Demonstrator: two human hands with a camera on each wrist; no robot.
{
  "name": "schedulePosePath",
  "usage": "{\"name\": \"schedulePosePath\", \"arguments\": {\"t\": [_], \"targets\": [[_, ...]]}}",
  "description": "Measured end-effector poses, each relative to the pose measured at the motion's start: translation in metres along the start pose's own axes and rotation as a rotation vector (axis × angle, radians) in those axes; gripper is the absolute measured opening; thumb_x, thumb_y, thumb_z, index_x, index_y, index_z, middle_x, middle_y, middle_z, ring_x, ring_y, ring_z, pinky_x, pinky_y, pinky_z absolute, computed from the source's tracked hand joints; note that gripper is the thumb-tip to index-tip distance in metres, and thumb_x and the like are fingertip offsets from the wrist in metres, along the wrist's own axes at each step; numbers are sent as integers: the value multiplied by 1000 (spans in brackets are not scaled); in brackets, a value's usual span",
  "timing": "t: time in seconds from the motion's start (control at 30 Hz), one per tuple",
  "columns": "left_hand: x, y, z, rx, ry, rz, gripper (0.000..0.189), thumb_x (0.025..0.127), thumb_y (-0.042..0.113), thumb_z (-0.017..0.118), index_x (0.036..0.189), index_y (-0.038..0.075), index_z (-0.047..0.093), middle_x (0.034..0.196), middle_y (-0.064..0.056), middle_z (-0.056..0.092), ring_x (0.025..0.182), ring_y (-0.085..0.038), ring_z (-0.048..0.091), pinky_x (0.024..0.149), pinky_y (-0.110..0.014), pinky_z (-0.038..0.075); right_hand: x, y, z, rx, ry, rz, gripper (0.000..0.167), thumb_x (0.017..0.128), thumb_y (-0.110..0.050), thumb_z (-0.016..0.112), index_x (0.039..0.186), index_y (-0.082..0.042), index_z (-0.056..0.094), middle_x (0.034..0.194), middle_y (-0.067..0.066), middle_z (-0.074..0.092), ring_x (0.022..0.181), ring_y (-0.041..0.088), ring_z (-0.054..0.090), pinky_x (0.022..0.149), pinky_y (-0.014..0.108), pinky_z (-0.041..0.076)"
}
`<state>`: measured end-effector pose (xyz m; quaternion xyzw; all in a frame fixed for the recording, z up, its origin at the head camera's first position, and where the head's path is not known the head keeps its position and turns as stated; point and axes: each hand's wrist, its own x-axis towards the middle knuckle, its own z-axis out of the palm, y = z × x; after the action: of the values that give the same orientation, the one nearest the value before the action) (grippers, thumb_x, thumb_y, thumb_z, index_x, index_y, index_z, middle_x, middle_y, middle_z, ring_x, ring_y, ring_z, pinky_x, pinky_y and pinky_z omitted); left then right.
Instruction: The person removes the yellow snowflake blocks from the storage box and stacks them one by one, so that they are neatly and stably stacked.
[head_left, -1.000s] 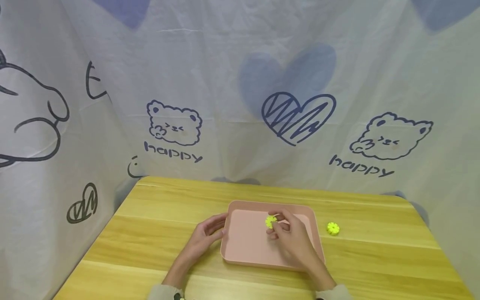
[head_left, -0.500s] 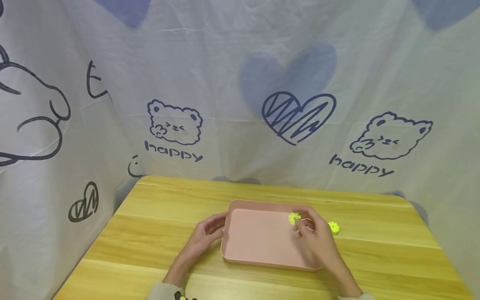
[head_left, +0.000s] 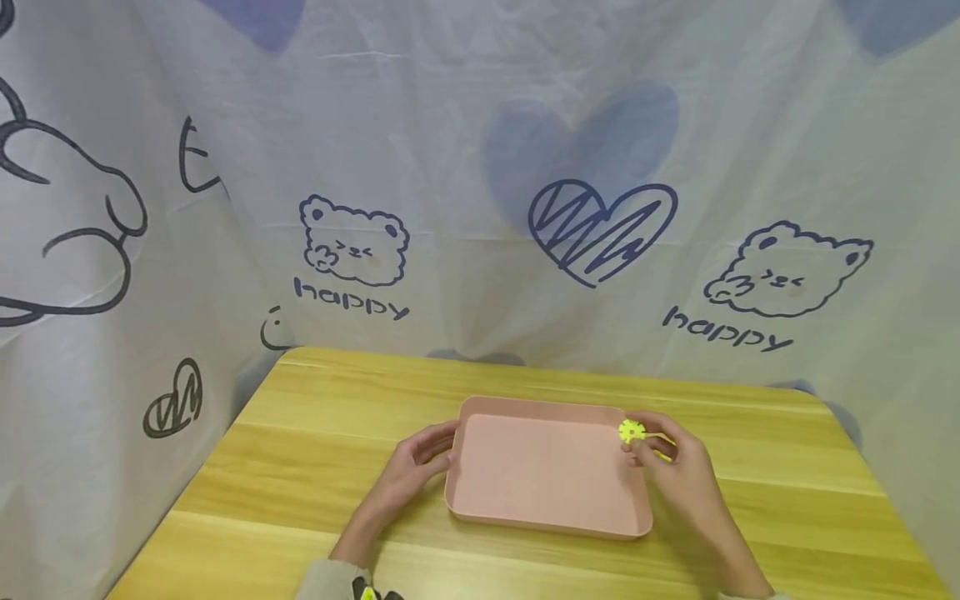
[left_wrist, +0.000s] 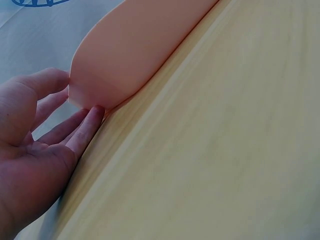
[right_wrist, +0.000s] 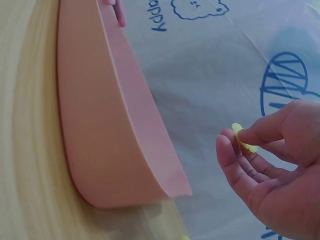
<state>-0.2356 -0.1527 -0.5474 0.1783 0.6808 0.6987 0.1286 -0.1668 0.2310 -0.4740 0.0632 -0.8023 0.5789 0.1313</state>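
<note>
A pink rectangular tray (head_left: 551,521) lies on the wooden table. Against the outside of its left end rests my left hand (head_left: 416,458); in the left wrist view the loosely extended fingers (left_wrist: 87,131) touch the tray's outer wall. Between thumb and fingertips, my right hand (head_left: 678,467) pinches a yellow notched disc (head_left: 632,431) like a snowflake building piece. The disc is held above the tray's right edge, apart from it. In the right wrist view the yellow disc (right_wrist: 244,140) appears nearly edge-on.
Behind the right hand, a second yellow notched piece (head_left: 662,455) on the table is almost wholly hidden. The wooden table (head_left: 315,433) surrounds the tray. A pale printed curtain (head_left: 465,250) hangs behind and to the left.
My right hand has moved right with the yellow disc, from over the tray's middle to its right edge, covering the other yellow piece. The left hand has stayed at the tray.
</note>
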Motion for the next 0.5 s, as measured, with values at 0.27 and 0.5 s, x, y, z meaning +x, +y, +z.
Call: {"name": "schedulePosePath", "arguments": {"t": [0.27,0.5], "targets": [[0,0,-1,-3,1,0,53,100,5,65,150,-2,46,154,-20,48,142,-35,45,112,-26,43,1,3,-17,-6,52,10,42,90,14,67,131,8,61,127,23,62,92,7,68,78,27,63],[0,-3,-1,-9,-2,9,53,100,3,65,150,-2,47,153,-20,48,142,-36,45,111,-27,45,1,12,-30,-96,70,8,43,88,13,69,130,5,62,122,16,64,94,7,68,77,24,62]]}}
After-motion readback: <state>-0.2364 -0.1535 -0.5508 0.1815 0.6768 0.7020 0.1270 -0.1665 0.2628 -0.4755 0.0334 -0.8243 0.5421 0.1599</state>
